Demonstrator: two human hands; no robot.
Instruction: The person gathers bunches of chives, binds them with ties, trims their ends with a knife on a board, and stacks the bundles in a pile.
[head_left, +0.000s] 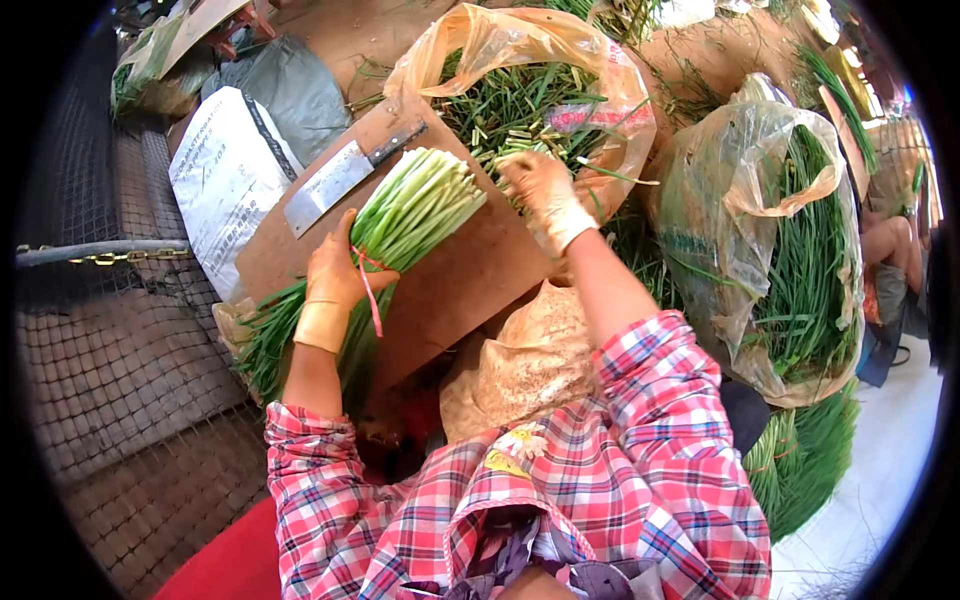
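My left hand (pixel 338 272), in a tan glove, is wrapped round a bundle of green stalks (pixel 415 205) tied with a pink band (pixel 368 268). The pale cut ends point up and right; the dark leaves hang below my wrist. The bundle lies over a brown board (pixel 450 290). A cleaver (pixel 328 188) with a dark handle rests flat on the board, left of the bundle. My right hand (pixel 537 190), also gloved, is at the board's right edge beside short cut stalk pieces (pixel 520 145), fingers curled and blurred; what they hold cannot be made out.
Beyond the board an open orange plastic bag (pixel 420 65) holds green trimmings. On the right stands a clear bag (pixel 700 200) of long green leaves, with another bundle (pixel 800 465) below it. A white sack (pixel 225 185) lies left. Another person's arm (pixel 893 243) shows far right.
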